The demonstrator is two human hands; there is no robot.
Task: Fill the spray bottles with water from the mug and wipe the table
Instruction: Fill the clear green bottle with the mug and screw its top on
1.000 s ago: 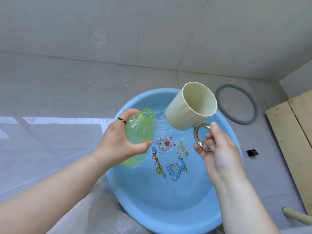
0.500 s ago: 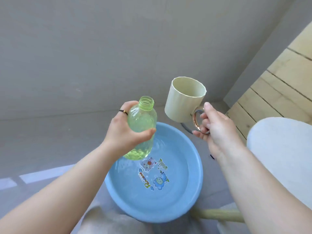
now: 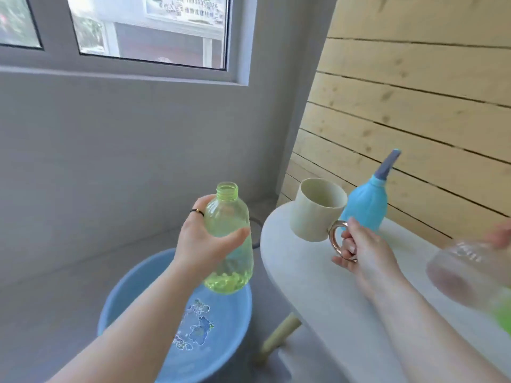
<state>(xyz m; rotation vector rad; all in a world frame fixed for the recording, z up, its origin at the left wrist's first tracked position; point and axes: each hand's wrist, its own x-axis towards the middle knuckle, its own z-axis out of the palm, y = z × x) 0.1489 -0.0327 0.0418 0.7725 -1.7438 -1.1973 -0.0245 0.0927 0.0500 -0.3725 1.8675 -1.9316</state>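
Filling seems barely begun and wiping not started: the left hand (image 3: 206, 246) grips the uncapped green bottle (image 3: 231, 217) just beside the surface (image 3: 312, 288), while the right hand (image 3: 367, 251) clasps the mug (image 3: 313, 211) by its handle over that surface.

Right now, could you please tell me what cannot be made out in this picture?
Head view only:
- mug: water level, hidden by its own wall.
- clear bottle: motion-blurred, cut off by the right edge; top unreadable.
- blue spray bottle: lower part hidden behind the mug.
- basin: water depth unclear; the left forearm and green bottle cover part.
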